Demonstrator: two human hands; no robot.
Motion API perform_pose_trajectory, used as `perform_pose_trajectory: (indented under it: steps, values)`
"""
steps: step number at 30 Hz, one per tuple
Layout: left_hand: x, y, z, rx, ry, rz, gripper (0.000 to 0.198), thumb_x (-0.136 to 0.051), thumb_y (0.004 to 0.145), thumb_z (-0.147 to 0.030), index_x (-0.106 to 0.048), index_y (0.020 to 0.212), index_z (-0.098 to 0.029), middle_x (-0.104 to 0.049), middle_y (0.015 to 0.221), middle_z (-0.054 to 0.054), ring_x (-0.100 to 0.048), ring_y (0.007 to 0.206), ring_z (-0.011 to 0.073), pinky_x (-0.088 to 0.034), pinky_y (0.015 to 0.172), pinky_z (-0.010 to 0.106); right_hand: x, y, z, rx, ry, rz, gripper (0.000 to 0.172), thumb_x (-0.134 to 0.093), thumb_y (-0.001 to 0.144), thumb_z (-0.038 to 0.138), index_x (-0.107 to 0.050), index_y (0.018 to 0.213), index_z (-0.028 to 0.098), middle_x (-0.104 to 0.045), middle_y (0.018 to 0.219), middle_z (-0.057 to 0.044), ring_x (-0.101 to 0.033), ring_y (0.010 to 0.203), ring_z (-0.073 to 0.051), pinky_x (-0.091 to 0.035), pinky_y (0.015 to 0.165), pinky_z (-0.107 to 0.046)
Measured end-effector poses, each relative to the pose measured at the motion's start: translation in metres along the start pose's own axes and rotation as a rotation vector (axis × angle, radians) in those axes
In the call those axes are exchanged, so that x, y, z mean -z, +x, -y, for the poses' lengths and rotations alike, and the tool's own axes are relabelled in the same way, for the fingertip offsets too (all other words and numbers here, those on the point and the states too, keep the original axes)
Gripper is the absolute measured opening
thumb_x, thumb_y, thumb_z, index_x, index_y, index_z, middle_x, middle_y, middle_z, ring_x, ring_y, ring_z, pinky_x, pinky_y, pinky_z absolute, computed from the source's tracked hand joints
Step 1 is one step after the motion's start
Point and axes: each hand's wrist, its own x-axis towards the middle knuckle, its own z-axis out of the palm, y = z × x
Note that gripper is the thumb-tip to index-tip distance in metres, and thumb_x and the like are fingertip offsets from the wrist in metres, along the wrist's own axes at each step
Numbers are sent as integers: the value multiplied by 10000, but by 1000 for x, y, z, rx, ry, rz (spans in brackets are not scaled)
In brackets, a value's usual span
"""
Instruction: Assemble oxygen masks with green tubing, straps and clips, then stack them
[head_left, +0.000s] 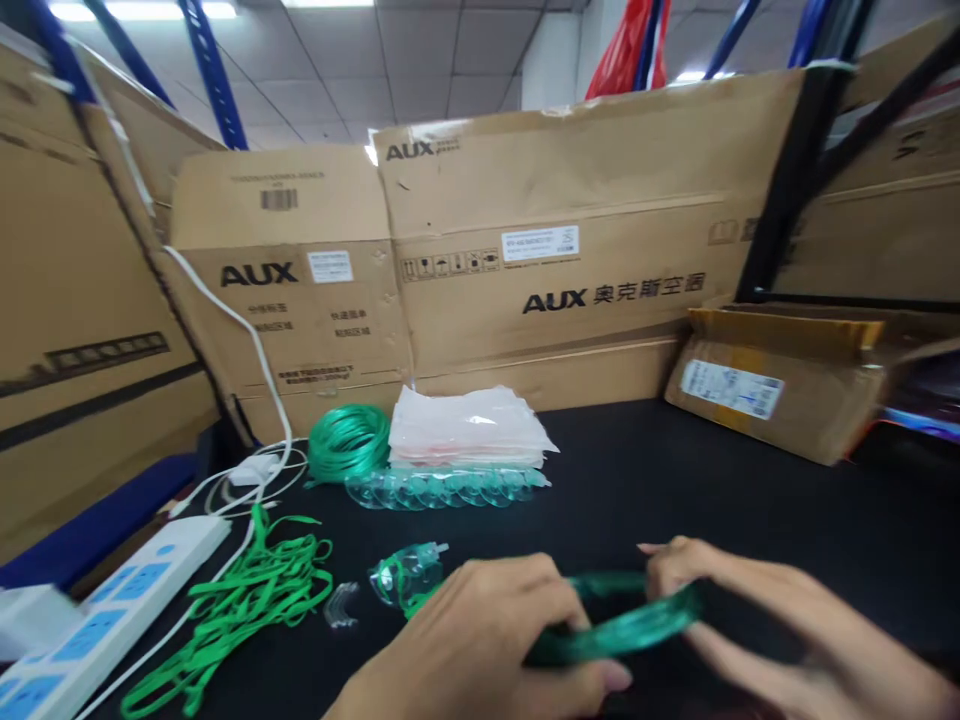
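Between my two hands is a coil of green clear tubing (637,632), blurred by motion. My left hand (487,640) is closed round the coil's left side, thumb below and fingers over it. My right hand (686,580) grips the coil's right side, its fingers partly smeared. Just beyond my left hand lies a clear green oxygen mask (409,575) with a green strap. Left of it are small clear curved pieces (342,606) and a tangled heap of green elastic straps (262,600).
Behind stand another green tubing coil (349,443), a stack of clear plastic bags (469,425) and a row of nested masks (450,488). A power strip (112,610) with white cords lies left. Cardboard panels (585,220) wall the black table (600,460); an open carton (780,380) sits right.
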Motion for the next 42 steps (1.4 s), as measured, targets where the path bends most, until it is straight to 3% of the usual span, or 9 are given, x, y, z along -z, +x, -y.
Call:
perform_pose_trajectory:
  steps: [3, 6, 11, 16, 22, 28, 33, 38, 42]
  values:
    - [37, 15, -5, 190, -436, -23, 390, -681, 905, -555, -672, 791, -182, -636, 667, -29, -454, 562, 86, -325, 527, 205, 16, 59, 37, -79, 222, 187, 299, -815, 762, 538, -781, 927, 291, -760, 797, -54, -709, 717, -264, -615, 696, -331]
    - [76, 19, 5, 190, -640, -54, 375, -675, 909, -530, -676, 823, -164, -665, 735, -8, -434, 570, 80, -335, 522, 191, 20, 112, 82, -146, 406, 354, 410, -790, 789, 574, -774, 1047, 255, -745, 730, -47, -649, 641, -210, -554, 651, -317]
    - [153, -8, 49, 234, -160, -15, 361, -625, 935, -537, -740, 1002, -201, -691, 859, 4, -492, 624, 100, -377, 543, 201, -14, 178, 119, 114, 372, 642, 383, -692, 898, 520, -793, 996, 165, -757, 903, -75, -669, 846, -221, -523, 755, -315]
    - [212, -38, 105, 260, 313, -209, 281, -638, 918, -439, -752, 996, -194, -723, 1008, 50, -645, 890, 197, -495, 818, 301, -93, 250, 130, 507, 43, 637, 272, -703, 923, 398, -759, 1098, 197, -781, 1070, -56, -697, 992, -228, -552, 876, -365]
    - [219, -59, 170, 299, 598, -387, 316, -455, 1012, -294, -732, 1127, -193, -659, 1271, 96, -628, 1124, 242, -448, 1041, 384, -193, 305, 131, 733, -172, 429, 286, -655, 990, 343, -646, 1230, 187, -650, 1289, -89, -656, 1111, -256, -553, 947, -487]
    - [200, -63, 209, 366, 669, -254, 230, -525, 1037, -247, -706, 1134, -143, -689, 1231, 108, -663, 1101, 223, -508, 999, 440, -229, 307, 111, 846, -278, 402, 302, -653, 993, 341, -635, 1254, 191, -647, 1293, -90, -664, 1091, -251, -568, 924, -473]
    - [197, -60, 204, 415, 675, -120, 232, -601, 987, -241, -714, 1175, -165, -697, 1261, 93, -670, 1119, 237, -507, 1002, 444, -212, 292, 98, 811, -278, 386, 309, -651, 994, 333, -631, 1272, 201, -630, 1337, -95, -647, 1139, -263, -552, 960, -492]
    - [202, -63, 168, 452, 676, -151, 396, -503, 963, -259, -686, 1311, -214, -663, 1323, 87, -675, 1106, 268, -492, 972, 375, -126, 277, 64, 534, -302, 230, 281, -646, 997, 333, -648, 1246, 203, -633, 1342, -93, -633, 1172, -267, -526, 999, -508]
    - [178, -61, 128, 403, 613, -149, 380, -496, 998, -387, -702, 1282, -242, -697, 1275, 57, -670, 1117, 259, -478, 1008, 375, -67, 253, 9, 161, -360, 20, 301, -626, 1007, 352, -632, 1272, 209, -619, 1354, -97, -634, 1161, -267, -532, 987, -503]
